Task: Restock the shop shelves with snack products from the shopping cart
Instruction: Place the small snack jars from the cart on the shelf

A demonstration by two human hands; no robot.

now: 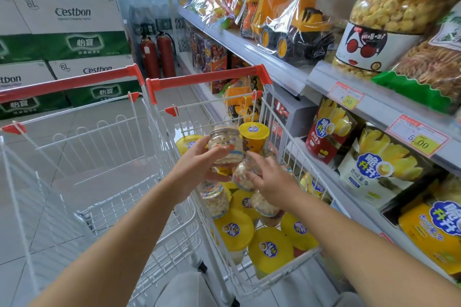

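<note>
- The left hand (199,166) held a clear snack jar (225,144) upright above the shopping cart (287,149), fingers curled round it.
- The right hand (273,182) gripped a second jar (242,174), tilted, just below the first.
- The shelves (324,77) lay to the right, nearer the right hand.

Glossy clear-plastic jar (225,144); white wire cart (282,137)

A clear jar (225,144) of pale puffed snacks is standing upright in the left hand (197,168), raised above the right-hand shopping cart (207,80). A second jar (240,177) (same filling, tilted) is sitting just below it in the right hand (272,182). Yellow-lidded tubs (233,229) are lying heaped in the cart's near end, and a yellow cup (254,137) is standing upright farther back.
</note>
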